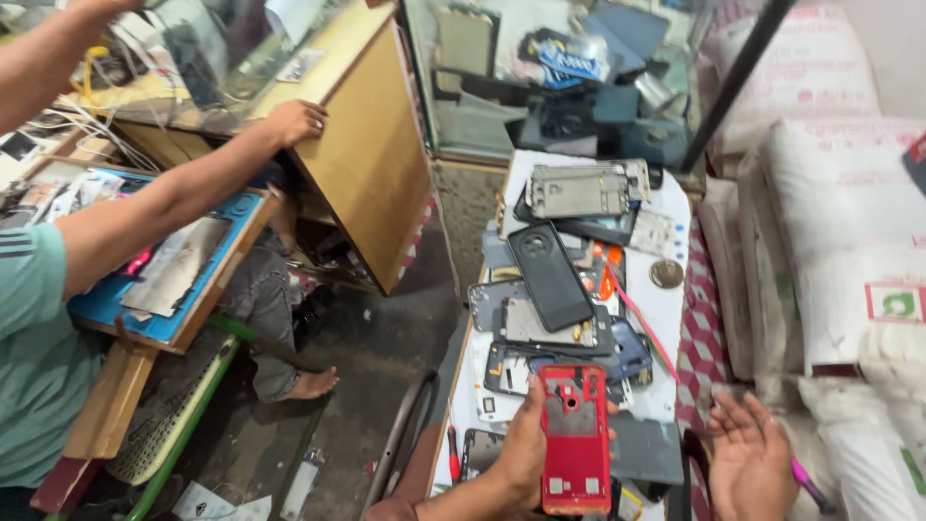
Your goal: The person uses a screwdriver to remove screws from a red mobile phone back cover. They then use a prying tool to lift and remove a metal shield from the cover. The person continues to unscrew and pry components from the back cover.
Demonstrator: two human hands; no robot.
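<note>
Red phone frame (575, 439), btm cut off

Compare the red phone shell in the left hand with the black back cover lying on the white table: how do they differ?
The red phone shell is held upright in the left hand; the black back cover rests slanted on a pile of phone parts. The red one shows its inner side with cut-outs; the black one shows a smooth face with a round camera opening. Both are flat rectangular phone housings.

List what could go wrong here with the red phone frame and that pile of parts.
The left hand holds the red phone frame by one edge only, so it could slip and drop. The stacked phone parts lie loosely overlapped on the narrow white table; a bump could slide some off the side.
</note>
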